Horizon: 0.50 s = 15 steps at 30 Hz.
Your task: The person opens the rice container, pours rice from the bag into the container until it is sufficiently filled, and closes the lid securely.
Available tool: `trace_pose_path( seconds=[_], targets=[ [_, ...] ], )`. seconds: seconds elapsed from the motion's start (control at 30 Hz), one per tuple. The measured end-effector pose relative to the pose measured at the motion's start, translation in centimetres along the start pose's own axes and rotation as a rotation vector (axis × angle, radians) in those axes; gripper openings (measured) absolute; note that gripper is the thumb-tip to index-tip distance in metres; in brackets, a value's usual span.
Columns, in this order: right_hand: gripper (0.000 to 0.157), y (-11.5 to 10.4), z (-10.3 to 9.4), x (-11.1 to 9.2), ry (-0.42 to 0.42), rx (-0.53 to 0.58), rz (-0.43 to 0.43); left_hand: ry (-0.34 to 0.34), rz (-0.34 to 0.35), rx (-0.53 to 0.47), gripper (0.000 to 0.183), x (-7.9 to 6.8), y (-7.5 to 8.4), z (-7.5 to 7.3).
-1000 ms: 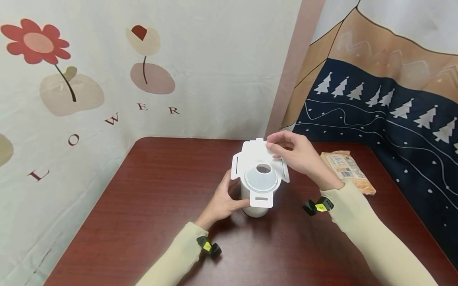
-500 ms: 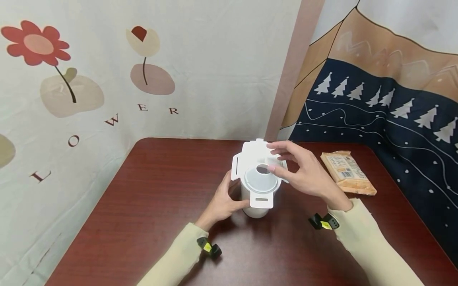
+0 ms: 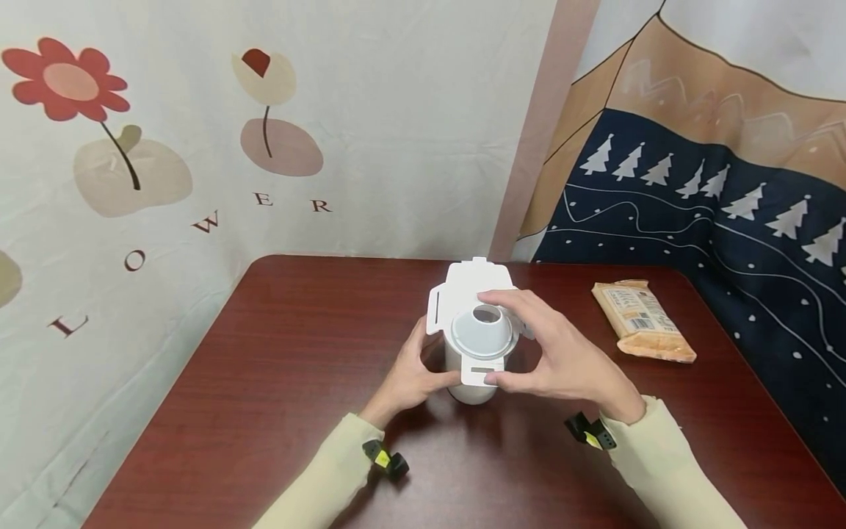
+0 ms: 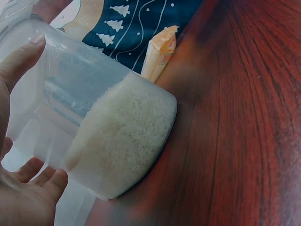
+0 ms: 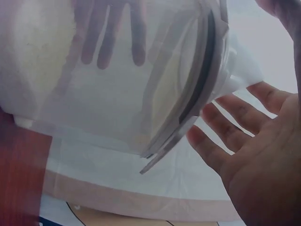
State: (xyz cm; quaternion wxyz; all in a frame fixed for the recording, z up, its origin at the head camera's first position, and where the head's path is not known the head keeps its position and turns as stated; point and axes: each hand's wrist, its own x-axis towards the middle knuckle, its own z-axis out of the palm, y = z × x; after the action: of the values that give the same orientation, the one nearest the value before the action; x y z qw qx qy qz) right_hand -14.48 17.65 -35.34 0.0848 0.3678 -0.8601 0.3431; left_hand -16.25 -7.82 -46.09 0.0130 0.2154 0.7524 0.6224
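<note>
A clear container of white rice [image 4: 127,127] stands upright on the table, filled partway. Its white lid [image 3: 463,290] has side flaps sticking outward and a round raised spout [image 3: 481,342] with a hole. My left hand [image 3: 406,375] holds the container from the left, thumb at the front and fingers round the side. On the right, my right hand [image 3: 562,353] is spread around the lid, thumb by the front flap [image 3: 477,373] and index finger over the top behind the spout. In the right wrist view its other fingers [image 5: 221,127] reach the lid's edge, uncurled.
A flat orange and white food packet [image 3: 641,319] lies at the back right of the dark red table [image 3: 277,353]. Printed cloths hang behind the table's far edge and along its right side.
My right hand has come down from the lid's far right corner toward me, its thumb now by the front flap. The left hand and container have stayed in place.
</note>
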Motion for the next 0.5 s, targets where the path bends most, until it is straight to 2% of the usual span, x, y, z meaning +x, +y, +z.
trace_pose_path(
  seconds=[0.5],
  targets=[
    [0.103, 0.23, 1.01, -0.48, 0.0, -0.037, 0.011, -0.001, 0.021, -0.011, 0.096, -0.03, -0.07, -0.04]
  ],
)
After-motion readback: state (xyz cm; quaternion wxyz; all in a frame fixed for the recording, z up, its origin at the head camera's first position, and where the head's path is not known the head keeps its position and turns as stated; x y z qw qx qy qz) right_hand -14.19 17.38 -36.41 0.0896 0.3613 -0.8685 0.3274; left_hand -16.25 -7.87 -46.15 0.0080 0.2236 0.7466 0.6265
